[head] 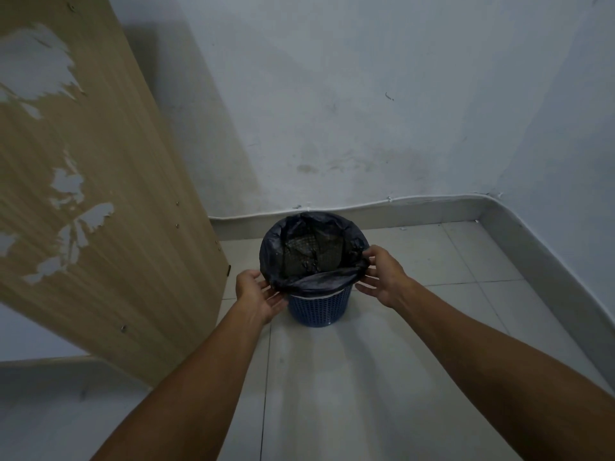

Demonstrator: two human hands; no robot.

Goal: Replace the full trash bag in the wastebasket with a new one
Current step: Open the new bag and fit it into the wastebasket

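A small blue lattice wastebasket (318, 311) stands on the tiled floor near the wall. A thin black trash bag (319, 281) lines it, folded over the rim; the basket's mesh shows through the bag inside. My left hand (258, 296) is at the rim's left side, fingers spread and touching the folded bag edge. My right hand (382, 274) is at the right side, thumb and fingers pinching the bag's edge at the rim.
A tall wooden panel (100, 194) with peeling veneer leans at the left, close to the basket. White walls meet in a corner at the right, with a grey skirting (432, 211) along the floor. Pale floor tiles (332, 377) stretch toward me.
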